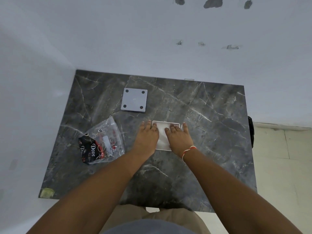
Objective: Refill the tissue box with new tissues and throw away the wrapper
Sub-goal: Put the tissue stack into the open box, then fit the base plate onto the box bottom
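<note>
A white tissue box (166, 123) stands open on the dark marble table (211, 132), with white tissues (162, 137) showing inside its rim. My left hand (147, 137) lies flat over the box's left side, fingers spread. Over the right side rests my right hand (179, 137), palm down on the tissues, a red and white thread around its wrist. The grey square base plate (134, 100) of the box, with a dark pad at each corner, lies apart at the back left. The clear and black tissue wrapper (103, 142) lies crumpled to the left of my hands.
White walls close the table in at the back and left. A scrap of yellowish tape (47, 192) sticks to the table's front left corner. A black object (251, 130) hangs past the right edge, above a pale tiled floor (283, 174).
</note>
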